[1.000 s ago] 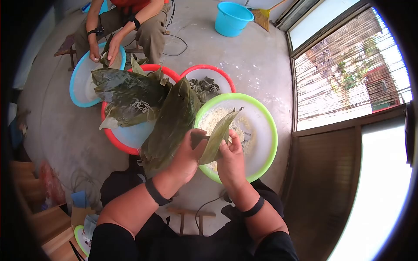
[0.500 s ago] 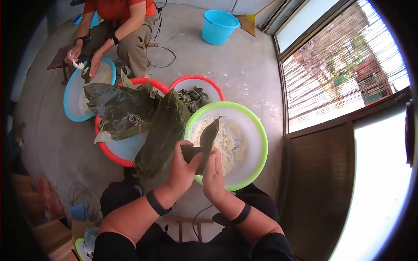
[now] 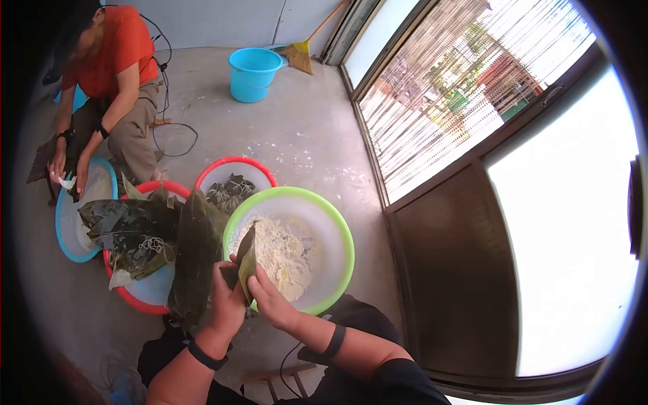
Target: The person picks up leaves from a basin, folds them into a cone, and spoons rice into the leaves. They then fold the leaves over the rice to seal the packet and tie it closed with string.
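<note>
A folded green leaf (image 3: 248, 263) is held between both hands at the near left rim of a green-rimmed basin (image 3: 349, 236). My left hand (image 3: 227, 297) grips its lower left part. From the other side, my right hand (image 3: 271, 298) pinches its edge with thumb and fingers. Pale, crumbly grain (image 3: 283, 260) is heaped in the basin just beyond the hands. Left of my hands, large wet leaves (image 3: 192, 250) lie across a red-rimmed basin (image 3: 138, 302), with white string (image 3: 154, 246) on top. Whatever lies inside the fold is hidden.
A smaller red-rimmed basin (image 3: 260, 167) holds dark leaf-wrapped bundles (image 3: 231, 192). At left, another person (image 3: 128, 61) sits working over a blue-rimmed basin (image 3: 61, 233). A blue bucket (image 3: 253, 77) and broom (image 3: 297, 55) stand behind; a glazed door (image 3: 452, 270) is at right.
My view has swung right and up, so everything sits further left and lower. The leaf has turned, showing its lighter side, and my right hand has shifted its hold. Both hands still grip it.
</note>
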A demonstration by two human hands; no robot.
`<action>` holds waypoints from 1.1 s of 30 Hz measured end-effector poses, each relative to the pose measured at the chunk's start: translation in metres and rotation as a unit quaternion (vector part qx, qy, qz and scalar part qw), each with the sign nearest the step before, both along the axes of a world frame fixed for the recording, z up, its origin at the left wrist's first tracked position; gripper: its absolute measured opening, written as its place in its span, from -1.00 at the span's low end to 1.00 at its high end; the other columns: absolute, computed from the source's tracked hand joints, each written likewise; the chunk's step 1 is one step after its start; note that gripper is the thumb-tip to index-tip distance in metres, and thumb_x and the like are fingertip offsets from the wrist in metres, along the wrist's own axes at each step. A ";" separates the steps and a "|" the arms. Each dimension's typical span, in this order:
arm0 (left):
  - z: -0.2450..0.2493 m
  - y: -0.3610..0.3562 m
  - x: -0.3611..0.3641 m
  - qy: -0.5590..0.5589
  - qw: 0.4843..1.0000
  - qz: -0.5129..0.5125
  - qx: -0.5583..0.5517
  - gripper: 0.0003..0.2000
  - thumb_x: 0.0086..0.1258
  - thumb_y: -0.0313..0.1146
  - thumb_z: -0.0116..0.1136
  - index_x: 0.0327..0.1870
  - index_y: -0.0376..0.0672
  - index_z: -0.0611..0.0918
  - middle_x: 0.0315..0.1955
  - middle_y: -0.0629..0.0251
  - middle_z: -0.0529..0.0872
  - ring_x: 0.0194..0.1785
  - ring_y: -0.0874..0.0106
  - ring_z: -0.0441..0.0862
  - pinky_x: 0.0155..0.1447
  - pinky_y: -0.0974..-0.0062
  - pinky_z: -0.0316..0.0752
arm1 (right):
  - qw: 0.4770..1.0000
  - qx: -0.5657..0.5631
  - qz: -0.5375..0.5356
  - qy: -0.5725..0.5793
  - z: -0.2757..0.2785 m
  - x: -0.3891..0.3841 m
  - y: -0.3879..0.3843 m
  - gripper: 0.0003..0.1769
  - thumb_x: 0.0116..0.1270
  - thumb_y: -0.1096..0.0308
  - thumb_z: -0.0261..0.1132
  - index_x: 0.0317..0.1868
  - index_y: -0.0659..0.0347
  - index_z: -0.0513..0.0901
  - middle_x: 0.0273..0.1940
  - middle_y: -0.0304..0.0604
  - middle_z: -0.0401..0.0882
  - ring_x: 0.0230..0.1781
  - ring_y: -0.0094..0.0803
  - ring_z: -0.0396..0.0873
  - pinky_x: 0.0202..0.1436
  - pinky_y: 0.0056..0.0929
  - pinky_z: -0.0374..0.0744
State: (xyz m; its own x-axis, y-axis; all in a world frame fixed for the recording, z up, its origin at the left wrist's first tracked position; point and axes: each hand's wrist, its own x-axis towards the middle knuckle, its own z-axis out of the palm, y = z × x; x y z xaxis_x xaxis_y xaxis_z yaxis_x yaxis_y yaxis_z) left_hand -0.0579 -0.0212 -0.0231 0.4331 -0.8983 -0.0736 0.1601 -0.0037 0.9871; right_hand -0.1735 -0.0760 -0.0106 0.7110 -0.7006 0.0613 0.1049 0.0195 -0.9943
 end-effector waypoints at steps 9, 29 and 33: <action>-0.021 0.010 0.003 -0.071 0.997 -0.024 -0.028 -0.52 0.70 0.03 -0.19 0.34 -0.19 0.27 0.14 0.13 0.49 0.21 0.34 0.48 0.30 0.32 0.41 | 0.999 0.021 -0.029 -0.020 -0.030 0.003 0.006 -0.41 0.74 0.15 -0.18 0.61 0.27 0.10 0.55 -0.08 0.21 0.59 -0.33 0.11 0.64 -0.33 0.07; 0.004 -0.002 0.009 0.134 0.989 -0.059 -0.032 -0.58 0.63 -0.39 0.02 0.42 -0.25 0.28 0.27 0.19 0.48 0.35 0.39 0.41 0.42 0.42 0.30 | 0.994 0.105 -0.032 -0.014 -0.024 0.003 -0.009 -0.39 0.69 0.13 0.02 0.56 0.33 0.21 0.45 -0.01 0.37 0.50 -0.30 0.28 0.56 -0.35 0.23; 0.002 0.003 0.014 0.186 0.981 -0.036 -0.033 -0.63 0.59 -0.46 0.03 0.35 -0.14 0.31 0.24 0.23 0.48 0.31 0.42 0.43 0.41 0.41 0.32 | 0.985 0.171 -0.010 -0.017 -0.009 0.000 -0.014 -0.40 0.69 0.08 0.01 0.54 0.29 0.27 0.40 -0.12 0.44 0.44 -0.38 0.33 0.52 -0.38 0.28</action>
State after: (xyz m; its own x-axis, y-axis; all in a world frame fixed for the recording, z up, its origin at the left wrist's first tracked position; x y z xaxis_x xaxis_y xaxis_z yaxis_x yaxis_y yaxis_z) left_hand -0.0437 -0.0187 -0.0214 0.3219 -0.9338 -0.1559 0.5116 0.0331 0.8586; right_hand -0.1738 -0.0902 -0.0192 0.6981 -0.6986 -0.1567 0.1424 0.3500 -0.9259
